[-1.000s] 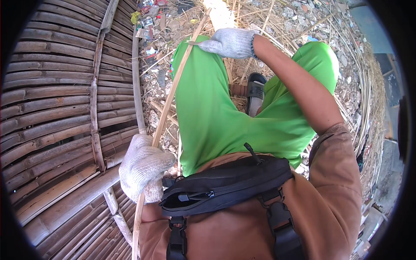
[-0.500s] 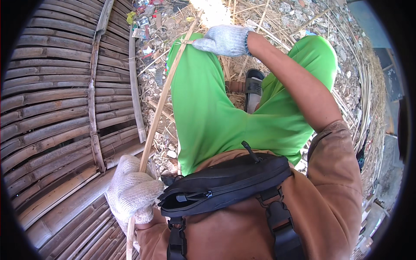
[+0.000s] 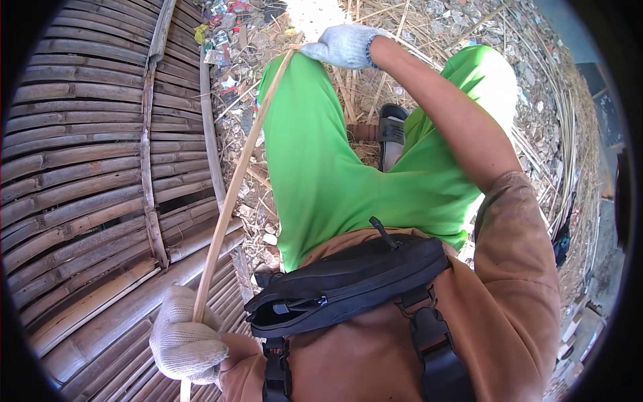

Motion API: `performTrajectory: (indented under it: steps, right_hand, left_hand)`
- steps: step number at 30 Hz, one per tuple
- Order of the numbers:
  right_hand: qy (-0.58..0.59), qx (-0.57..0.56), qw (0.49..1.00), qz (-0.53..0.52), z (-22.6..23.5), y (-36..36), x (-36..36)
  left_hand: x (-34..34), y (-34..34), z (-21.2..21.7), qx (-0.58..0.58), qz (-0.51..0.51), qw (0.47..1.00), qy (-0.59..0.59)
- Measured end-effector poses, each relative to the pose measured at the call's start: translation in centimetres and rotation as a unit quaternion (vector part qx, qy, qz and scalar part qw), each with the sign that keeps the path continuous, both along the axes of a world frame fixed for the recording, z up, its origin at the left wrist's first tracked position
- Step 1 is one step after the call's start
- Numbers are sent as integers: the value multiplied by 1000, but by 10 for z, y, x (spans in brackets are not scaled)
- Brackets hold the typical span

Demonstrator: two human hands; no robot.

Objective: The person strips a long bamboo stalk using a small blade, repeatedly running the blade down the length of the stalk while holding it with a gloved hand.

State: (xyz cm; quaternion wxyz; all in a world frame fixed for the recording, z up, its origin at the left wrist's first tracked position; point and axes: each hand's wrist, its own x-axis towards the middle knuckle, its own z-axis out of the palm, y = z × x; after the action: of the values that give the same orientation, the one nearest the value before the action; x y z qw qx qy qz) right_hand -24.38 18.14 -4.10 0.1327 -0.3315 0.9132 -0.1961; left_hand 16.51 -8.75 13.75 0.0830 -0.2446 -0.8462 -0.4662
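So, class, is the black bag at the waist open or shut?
Partly open: the bag gapes at its left end, beside the zip pull, showing a dark hollow.

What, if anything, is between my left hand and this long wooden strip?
Only the white knit glove: your left hand is closed around the strip, which runs uncovered up toward your right hand.

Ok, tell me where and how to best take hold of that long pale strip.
Probably the bare middle of the strip, coming from the person's left and pinching across its narrow width. It slants, long and thin, between the left hand, closed around it low down, and the right hand near its top; the green trouser leg lies on its right.
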Motion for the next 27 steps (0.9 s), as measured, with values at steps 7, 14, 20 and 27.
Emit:
performTrajectory:
  steps: [7, 14, 20, 27]
  right_hand:
    - [6, 14, 997, -78, 2, 23, -24]
    - [-46, 36, 996, -71, 5, 12, -2]
    - [-56, 28, 998, -11, 31, -3, 37]
    - [-70, 21, 997, 36, 34, -6, 50]
  left_hand:
    - [-1, -2, -39, 146, 76, 981, 100]
    - [-37, 2, -82, 173, 140, 971, 91]
    - [-72, 15, -102, 200, 188, 960, 60]
    - [-137, 28, -117, 108, 180, 977, 34]
